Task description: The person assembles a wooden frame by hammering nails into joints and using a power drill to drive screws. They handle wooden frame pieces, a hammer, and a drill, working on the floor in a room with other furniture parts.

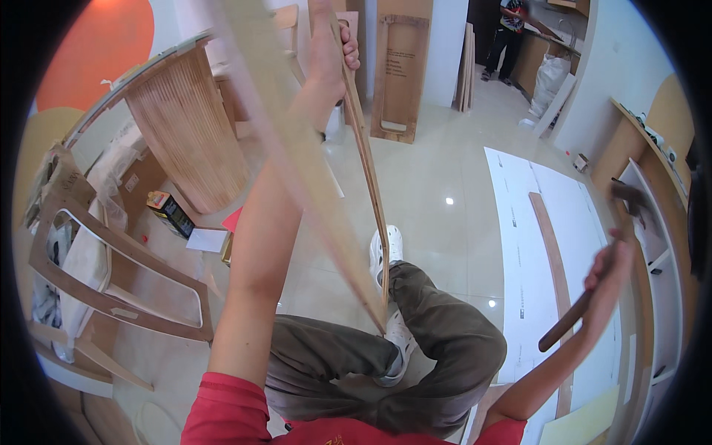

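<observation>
My left hand [334, 63] is raised in front of me, its fingers wrapped round a long wooden frame [315, 200]. Two slim wooden lengths of this frame run down to meet low between my feet; the nearer one is blurred. Out to the right, my right hand [610, 271] grips a hammer [565, 323] by its wooden handle. The dark hammer head is up beyond the hand, smeared by motion, and the handle's end points down toward me. The hammer is apart from the frame.
A wooden chair frame [141, 308] stands at left, near a ribbed wooden panel [185, 119] and a dark can [170, 215]. A brown wooden strip [549, 237] lies on a white sheet [512, 222] at right. A cardboard box [397, 74] leans behind; another person [508, 33] stands far off.
</observation>
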`<state>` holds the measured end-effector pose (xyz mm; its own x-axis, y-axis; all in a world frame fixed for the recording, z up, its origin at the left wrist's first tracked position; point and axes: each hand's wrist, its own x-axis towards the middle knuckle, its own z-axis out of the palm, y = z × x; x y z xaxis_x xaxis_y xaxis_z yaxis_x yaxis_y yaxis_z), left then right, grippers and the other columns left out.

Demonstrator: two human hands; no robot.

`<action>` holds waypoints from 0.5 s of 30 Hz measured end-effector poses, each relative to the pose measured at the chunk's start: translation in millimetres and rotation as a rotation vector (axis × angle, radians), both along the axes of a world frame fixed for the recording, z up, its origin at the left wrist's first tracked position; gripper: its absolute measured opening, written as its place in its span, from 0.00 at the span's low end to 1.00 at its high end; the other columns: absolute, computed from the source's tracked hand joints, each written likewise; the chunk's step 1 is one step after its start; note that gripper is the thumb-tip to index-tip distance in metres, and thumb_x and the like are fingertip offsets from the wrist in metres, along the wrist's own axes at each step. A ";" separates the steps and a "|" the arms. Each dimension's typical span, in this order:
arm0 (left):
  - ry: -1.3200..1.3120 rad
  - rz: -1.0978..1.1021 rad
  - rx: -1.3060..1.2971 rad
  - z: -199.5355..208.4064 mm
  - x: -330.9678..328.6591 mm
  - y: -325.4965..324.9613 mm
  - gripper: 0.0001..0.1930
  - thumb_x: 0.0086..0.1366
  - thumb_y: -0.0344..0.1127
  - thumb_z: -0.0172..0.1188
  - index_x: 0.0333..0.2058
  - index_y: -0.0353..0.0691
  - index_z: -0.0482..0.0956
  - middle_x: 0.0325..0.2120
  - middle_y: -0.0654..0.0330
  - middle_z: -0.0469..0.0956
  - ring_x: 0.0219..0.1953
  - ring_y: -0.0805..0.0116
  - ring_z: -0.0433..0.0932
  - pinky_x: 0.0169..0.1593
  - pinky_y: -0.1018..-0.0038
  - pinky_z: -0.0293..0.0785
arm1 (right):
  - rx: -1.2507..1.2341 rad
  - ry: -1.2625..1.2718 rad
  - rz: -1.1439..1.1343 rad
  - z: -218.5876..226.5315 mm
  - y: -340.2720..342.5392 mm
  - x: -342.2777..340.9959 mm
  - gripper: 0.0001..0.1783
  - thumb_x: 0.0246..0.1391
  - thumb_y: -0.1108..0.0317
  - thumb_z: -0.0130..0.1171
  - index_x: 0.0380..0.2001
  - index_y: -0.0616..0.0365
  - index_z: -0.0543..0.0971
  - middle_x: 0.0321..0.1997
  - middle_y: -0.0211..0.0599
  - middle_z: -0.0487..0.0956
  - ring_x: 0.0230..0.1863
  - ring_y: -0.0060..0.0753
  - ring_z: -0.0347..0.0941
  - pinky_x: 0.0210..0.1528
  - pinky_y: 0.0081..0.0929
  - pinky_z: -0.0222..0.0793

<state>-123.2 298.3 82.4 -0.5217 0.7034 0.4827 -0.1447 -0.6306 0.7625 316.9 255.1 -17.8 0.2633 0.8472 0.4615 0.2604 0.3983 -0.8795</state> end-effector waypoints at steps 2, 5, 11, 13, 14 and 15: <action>-0.080 0.098 0.041 11.3 9.3 -1.5 0.30 0.59 0.70 0.50 0.24 0.46 0.70 0.12 0.69 0.62 0.14 0.77 0.64 0.18 0.81 0.62 | -0.195 -0.131 0.064 -42.4 33.6 -1.9 0.25 0.65 0.44 0.39 0.45 0.53 0.73 0.19 0.19 0.60 0.18 0.11 0.55 0.17 0.13 0.50; -0.178 0.177 0.188 39.5 39.0 7.8 0.31 0.60 0.67 0.53 0.36 0.40 0.77 0.19 0.67 0.69 0.22 0.77 0.69 0.26 0.80 0.68 | -0.411 -0.509 0.071 -179.9 87.5 14.1 0.22 0.66 0.50 0.38 0.40 0.57 0.72 0.21 0.41 0.69 0.23 0.40 0.70 0.26 0.37 0.65; 0.283 0.271 -0.038 60.6 26.5 -12.1 0.37 0.54 0.65 0.62 0.44 0.32 0.77 0.24 0.63 0.74 0.27 0.74 0.71 0.31 0.77 0.69 | -0.818 -0.680 0.275 -360.0 -5.8 -44.9 0.19 0.65 0.53 0.41 0.39 0.58 0.72 0.28 0.58 0.75 0.32 0.61 0.73 0.33 0.49 0.65; 0.436 0.305 -0.045 70.2 41.5 -20.9 0.39 0.50 0.68 0.64 0.39 0.29 0.79 0.25 0.61 0.76 0.25 0.72 0.73 0.28 0.77 0.69 | -0.882 -0.694 0.305 -377.1 -22.7 -57.0 0.19 0.65 0.53 0.41 0.39 0.58 0.72 0.29 0.57 0.75 0.32 0.60 0.73 0.33 0.48 0.65; 0.487 0.332 -0.079 74.3 44.6 -20.4 0.39 0.50 0.68 0.64 0.37 0.29 0.79 0.25 0.59 0.77 0.25 0.71 0.73 0.28 0.77 0.69 | -0.892 -0.701 0.313 -380.0 -25.7 -61.5 0.19 0.65 0.53 0.41 0.39 0.58 0.72 0.29 0.57 0.75 0.32 0.60 0.73 0.33 0.48 0.65; 0.535 0.357 -0.110 79.9 48.4 -23.7 0.39 0.50 0.69 0.64 0.35 0.28 0.79 0.26 0.58 0.78 0.25 0.70 0.74 0.27 0.77 0.69 | -0.900 -0.710 0.315 -380.6 -27.2 -63.3 0.19 0.65 0.53 0.41 0.39 0.58 0.72 0.29 0.57 0.75 0.32 0.60 0.73 0.33 0.48 0.66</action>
